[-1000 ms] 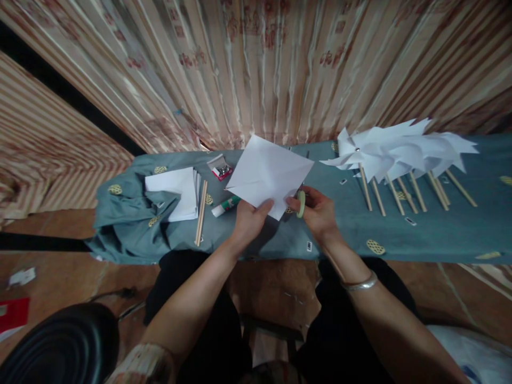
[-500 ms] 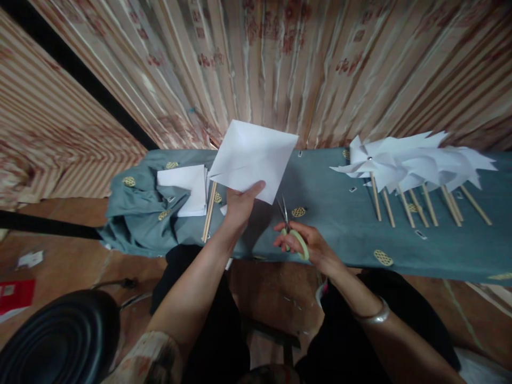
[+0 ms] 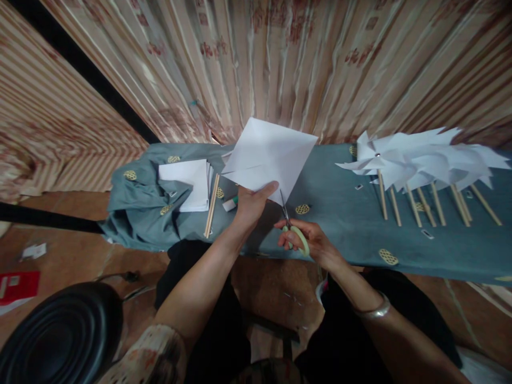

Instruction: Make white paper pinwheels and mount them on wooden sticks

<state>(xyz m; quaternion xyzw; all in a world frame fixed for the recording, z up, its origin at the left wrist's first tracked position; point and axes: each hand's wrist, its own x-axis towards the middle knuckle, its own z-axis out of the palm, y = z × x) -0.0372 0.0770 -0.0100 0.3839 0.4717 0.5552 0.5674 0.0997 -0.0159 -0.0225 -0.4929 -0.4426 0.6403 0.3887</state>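
Note:
A square sheet of white paper [image 3: 272, 146] is held up over the table, one corner towards me and a slit running in from its left corner. My left hand [image 3: 256, 201] grips it near the bottom, thumb on top and the fingers hidden underneath. In my right hand [image 3: 306, 239] are scissors [image 3: 296, 238] with pale green handles, my fingers through the loops. Their blades reach the sheet's near corner; whether they are parted is hard to make out.
Finished paper pinwheels [image 3: 416, 160] on wooden sticks lie at the right of the cloth-covered table [image 3: 340, 229]. To the left are a stack of white paper [image 3: 194, 184], a few sticks [image 3: 212, 205] and a small white-and-green item [image 3: 231, 203]. A black round stool [image 3: 60, 336] stands lower left.
The paper in my left hand has shifted right. The scissors, previously apart from the sheet, now have their blades at its near corner. The view has shifted slightly.

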